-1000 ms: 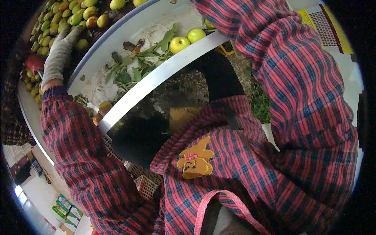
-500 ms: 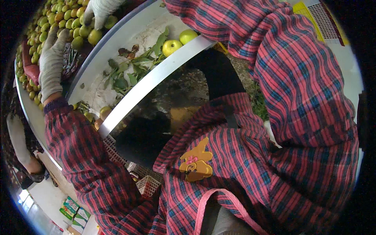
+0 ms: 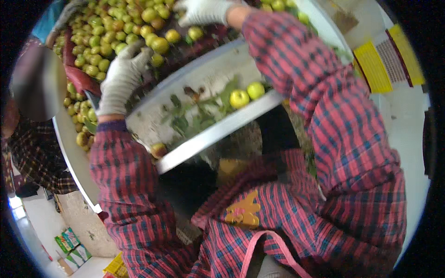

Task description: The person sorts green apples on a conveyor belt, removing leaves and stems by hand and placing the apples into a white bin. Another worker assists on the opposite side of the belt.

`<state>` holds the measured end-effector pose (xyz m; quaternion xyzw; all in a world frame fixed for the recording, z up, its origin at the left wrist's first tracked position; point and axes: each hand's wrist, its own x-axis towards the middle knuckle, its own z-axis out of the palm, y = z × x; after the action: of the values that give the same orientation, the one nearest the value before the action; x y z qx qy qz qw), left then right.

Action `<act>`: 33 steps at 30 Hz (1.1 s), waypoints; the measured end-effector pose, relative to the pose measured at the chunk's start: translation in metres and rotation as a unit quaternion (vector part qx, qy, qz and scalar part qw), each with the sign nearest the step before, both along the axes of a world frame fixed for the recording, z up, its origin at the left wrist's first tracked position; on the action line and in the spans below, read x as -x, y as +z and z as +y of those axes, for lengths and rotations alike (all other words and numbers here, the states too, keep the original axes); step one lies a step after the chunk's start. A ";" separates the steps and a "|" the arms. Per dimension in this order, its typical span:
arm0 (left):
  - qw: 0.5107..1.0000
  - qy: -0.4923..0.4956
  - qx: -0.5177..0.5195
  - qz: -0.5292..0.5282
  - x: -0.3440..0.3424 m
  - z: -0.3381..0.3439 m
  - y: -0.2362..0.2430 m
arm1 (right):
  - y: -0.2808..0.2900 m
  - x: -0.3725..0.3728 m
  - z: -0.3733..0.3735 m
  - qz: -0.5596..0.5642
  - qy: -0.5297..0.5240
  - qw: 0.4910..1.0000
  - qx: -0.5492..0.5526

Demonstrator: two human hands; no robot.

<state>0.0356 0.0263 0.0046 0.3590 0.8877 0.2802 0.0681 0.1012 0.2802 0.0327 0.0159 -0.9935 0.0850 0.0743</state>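
Both my hands wear white knit gloves and reach over a heap of small round yellow-green fruit [image 3: 106, 32], some with brown patches. My left hand [image 3: 124, 76] is at the near edge of the heap, fingers and thumb apart, with nothing visible in its grasp. To the right, my right hand [image 3: 204, 11] extends above the dark red sheet [image 3: 194, 51], partly cut off by the upper edge. Its slightly blurred fingers look spread, and a loose fruit [image 3: 195, 33] lies just below them. Any contact with that fruit is unclear.
Nearer me runs a white trough [image 3: 218, 134] holding leaves [image 3: 194, 113], two larger green fruits [image 3: 239, 98] and a reddish one [image 3: 158, 149]. Yellow crates [image 3: 373, 67] stand at right. Another person's plaid sleeve [image 3: 41, 153] and gloved hand [image 3: 69, 11] appear at left.
The view has shifted, showing more of the heap. My right hand has moved right, away from my left hand and the fruit it was over.
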 end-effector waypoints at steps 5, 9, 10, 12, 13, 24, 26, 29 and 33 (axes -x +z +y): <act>0.988 0.112 -0.055 0.087 0.023 -0.017 -0.004 | -0.033 0.026 0.000 -0.044 0.106 0.992 0.047; 0.985 0.120 0.042 0.117 0.018 -0.015 -0.007 | -0.034 0.016 -0.026 -0.059 0.216 0.974 0.018; 0.988 0.113 0.064 0.082 0.020 -0.014 -0.007 | -0.032 0.016 -0.029 -0.067 0.248 0.965 0.044; 0.987 0.092 0.103 0.085 0.008 -0.014 -0.005 | -0.009 0.006 -0.044 -0.157 0.260 0.944 0.128; 0.989 0.087 0.106 0.062 0.000 -0.012 0.000 | 0.000 0.007 -0.044 -0.168 0.227 0.948 0.143; 0.994 0.069 -0.020 0.082 -0.033 0.004 0.033 | -0.021 0.014 0.013 -0.076 -0.041 0.991 0.102; 0.992 0.085 -0.010 0.090 -0.036 0.004 0.041 | -0.030 0.020 0.022 -0.099 0.058 0.983 0.144; 0.986 0.117 0.041 0.108 -0.027 -0.004 0.022 | -0.017 0.016 -0.022 -0.140 0.185 0.969 0.091; 0.986 0.091 0.136 0.024 -0.026 -0.009 0.021 | -0.004 0.001 -0.050 -0.142 0.220 0.920 0.290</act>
<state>0.0616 0.0173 0.0259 0.2706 0.9479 0.1532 0.0689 0.1001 0.2306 0.0286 0.1999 -0.8967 0.3853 -0.0866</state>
